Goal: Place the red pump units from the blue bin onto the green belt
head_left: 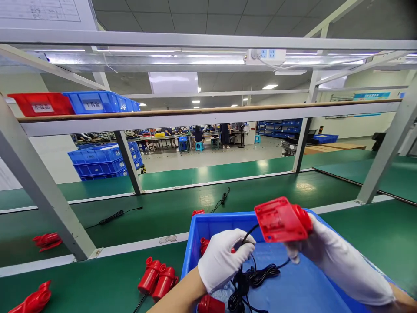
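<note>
My right hand (339,258), in a white glove, grips a red plastic housing (280,221) with a flat, square-edged plate, held up over a blue bin (312,278). My left hand (223,258), also gloved, pinches the black cable (250,232) that runs from this housing. Beneath the hands, bundled black cables (263,274) lie in the bin. Another red housing (211,303) sits at the bin's near left, and one more shows partly behind my left hand. My right fingertips are partly hidden behind the held housing.
Two red housings (158,278) stand on the green bench left of the bin; another (32,300) lies farther left. Beyond the white rail, a conveyor belt (156,213) carries red parts and cables. Metal posts (48,187) and a shelf (208,116) frame the bench. People work far back.
</note>
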Action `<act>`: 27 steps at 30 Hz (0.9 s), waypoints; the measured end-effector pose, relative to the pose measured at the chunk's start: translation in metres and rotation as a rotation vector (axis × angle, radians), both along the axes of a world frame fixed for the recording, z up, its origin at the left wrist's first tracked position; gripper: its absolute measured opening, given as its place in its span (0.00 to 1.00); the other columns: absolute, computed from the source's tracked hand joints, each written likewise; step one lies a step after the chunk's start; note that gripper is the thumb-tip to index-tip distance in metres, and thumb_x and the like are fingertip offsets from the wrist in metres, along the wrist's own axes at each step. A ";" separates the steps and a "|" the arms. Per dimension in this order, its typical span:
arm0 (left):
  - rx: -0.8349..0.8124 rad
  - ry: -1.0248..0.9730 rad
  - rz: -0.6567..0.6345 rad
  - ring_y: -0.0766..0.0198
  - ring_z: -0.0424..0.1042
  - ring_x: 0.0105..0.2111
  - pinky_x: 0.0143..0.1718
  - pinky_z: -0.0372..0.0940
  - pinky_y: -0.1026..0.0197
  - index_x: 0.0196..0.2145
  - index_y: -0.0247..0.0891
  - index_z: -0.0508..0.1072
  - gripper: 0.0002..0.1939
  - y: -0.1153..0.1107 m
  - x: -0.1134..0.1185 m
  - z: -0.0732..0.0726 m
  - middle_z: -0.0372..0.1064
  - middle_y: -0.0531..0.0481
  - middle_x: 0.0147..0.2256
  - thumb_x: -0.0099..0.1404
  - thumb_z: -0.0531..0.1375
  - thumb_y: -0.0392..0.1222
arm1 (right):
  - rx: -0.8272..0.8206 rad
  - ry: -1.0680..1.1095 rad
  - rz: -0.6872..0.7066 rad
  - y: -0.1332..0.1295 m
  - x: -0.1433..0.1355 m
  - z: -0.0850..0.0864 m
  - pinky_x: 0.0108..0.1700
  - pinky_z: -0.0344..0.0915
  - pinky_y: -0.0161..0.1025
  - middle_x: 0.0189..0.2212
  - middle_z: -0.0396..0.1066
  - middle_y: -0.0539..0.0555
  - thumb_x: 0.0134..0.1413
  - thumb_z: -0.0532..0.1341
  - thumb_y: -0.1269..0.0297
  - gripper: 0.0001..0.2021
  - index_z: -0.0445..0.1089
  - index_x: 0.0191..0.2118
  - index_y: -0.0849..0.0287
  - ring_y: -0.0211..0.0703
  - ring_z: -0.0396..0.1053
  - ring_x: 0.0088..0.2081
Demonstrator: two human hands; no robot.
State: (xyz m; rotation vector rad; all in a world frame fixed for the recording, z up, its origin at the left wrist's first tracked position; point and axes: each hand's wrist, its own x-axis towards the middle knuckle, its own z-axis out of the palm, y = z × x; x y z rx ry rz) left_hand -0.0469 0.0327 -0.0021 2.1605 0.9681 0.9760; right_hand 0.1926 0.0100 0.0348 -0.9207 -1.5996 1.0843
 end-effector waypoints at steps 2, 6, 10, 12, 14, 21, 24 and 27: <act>-0.033 0.017 0.001 0.64 0.72 0.34 0.39 0.63 0.64 0.39 0.42 0.75 0.08 0.000 0.000 0.000 0.74 0.53 0.34 0.67 0.56 0.43 | -0.197 0.288 0.081 0.009 0.004 0.004 0.29 0.68 0.38 0.25 0.67 0.53 0.64 0.46 0.40 0.26 0.68 0.36 0.56 0.41 0.65 0.25; -0.141 0.014 -0.037 0.66 0.70 0.30 0.35 0.61 0.66 0.37 0.42 0.74 0.07 0.001 0.000 0.002 0.72 0.56 0.29 0.67 0.56 0.42 | -0.347 0.549 0.009 0.024 0.014 0.009 0.27 0.62 0.34 0.23 0.57 0.49 0.62 0.54 0.43 0.22 0.56 0.27 0.57 0.37 0.59 0.24; -0.301 -0.085 -0.096 0.67 0.67 0.24 0.30 0.60 0.66 0.36 0.40 0.74 0.13 0.003 -0.003 0.004 0.68 0.56 0.22 0.70 0.53 0.47 | -0.390 0.497 -0.027 0.029 0.019 0.011 0.26 0.59 0.34 0.24 0.56 0.50 0.62 0.50 0.41 0.25 0.44 0.26 0.56 0.36 0.55 0.24; -0.388 -0.179 -0.130 0.67 0.67 0.23 0.30 0.61 0.65 0.36 0.39 0.74 0.18 0.005 -0.006 0.004 0.68 0.55 0.20 0.71 0.50 0.51 | -0.393 0.496 -0.038 0.029 0.020 0.012 0.25 0.57 0.34 0.24 0.56 0.51 0.62 0.49 0.41 0.25 0.42 0.26 0.57 0.35 0.54 0.23; -0.522 -0.344 -0.174 0.66 0.67 0.21 0.30 0.63 0.64 0.38 0.37 0.74 0.23 0.009 -0.008 0.003 0.68 0.54 0.19 0.72 0.46 0.55 | -0.389 0.524 -0.049 0.030 0.023 0.013 0.25 0.56 0.34 0.24 0.55 0.50 0.63 0.50 0.42 0.25 0.42 0.26 0.56 0.34 0.53 0.23; -0.836 -0.920 -0.317 0.64 0.70 0.16 0.18 0.66 0.62 0.43 0.31 0.71 0.30 0.029 -0.014 -0.007 0.74 0.46 0.26 0.71 0.42 0.60 | -0.410 0.782 -0.219 0.042 0.042 0.016 0.18 0.55 0.31 0.21 0.48 0.46 0.57 0.59 0.49 0.22 0.48 0.27 0.56 0.34 0.51 0.19; -0.858 -0.944 -0.379 0.62 0.72 0.17 0.17 0.67 0.61 0.44 0.30 0.71 0.31 0.032 -0.015 -0.010 0.75 0.42 0.31 0.71 0.42 0.60 | -0.431 0.799 -0.275 0.045 0.042 0.019 0.16 0.56 0.32 0.20 0.48 0.46 0.58 0.56 0.50 0.20 0.48 0.26 0.57 0.35 0.50 0.18; -0.857 -0.935 -0.420 0.61 0.74 0.19 0.19 0.68 0.61 0.46 0.30 0.71 0.30 0.028 -0.016 -0.009 0.76 0.40 0.35 0.71 0.43 0.59 | -0.452 0.785 -0.316 0.044 0.041 0.023 0.14 0.55 0.32 0.19 0.48 0.47 0.60 0.53 0.49 0.20 0.47 0.26 0.57 0.35 0.49 0.17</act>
